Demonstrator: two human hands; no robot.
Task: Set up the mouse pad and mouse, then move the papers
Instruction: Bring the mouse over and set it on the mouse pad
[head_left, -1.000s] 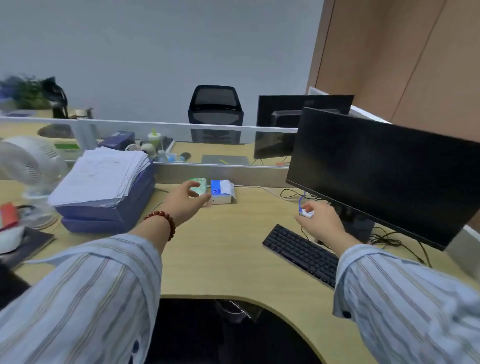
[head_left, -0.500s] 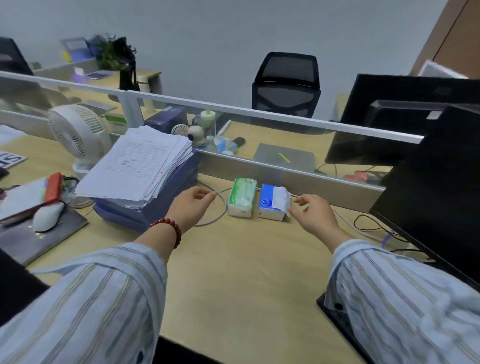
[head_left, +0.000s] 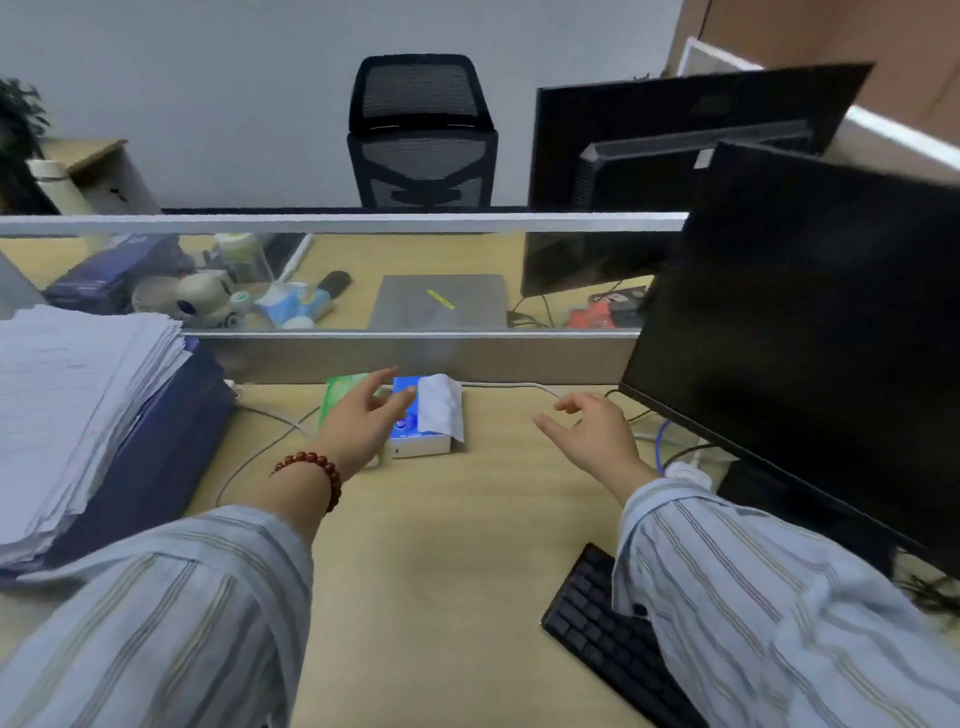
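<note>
A thick stack of white papers (head_left: 67, 395) lies on dark blue binders (head_left: 156, 462) at the left of the wooden desk (head_left: 447, 561). My left hand (head_left: 363, 421) hovers open over a green tissue pack (head_left: 337, 395) and a blue-and-white tissue pack (head_left: 426, 421) near the divider. My right hand (head_left: 592, 436) is open with fingers spread, just right of the blue pack and holding nothing. No mouse pad or mouse shows in this view.
A black keyboard (head_left: 608, 639) sits at the lower right under my right sleeve. A black monitor (head_left: 810, 332) fills the right side, with cables (head_left: 670, 441) beneath it. A glass divider (head_left: 337, 223) closes the back; a chair and second monitor stand beyond.
The view has swung back right, so the fan, mouse and pad at the left are out of frame. My left hand moved right over the tissue packs; my right hand moved right, away from the blue pack.
</note>
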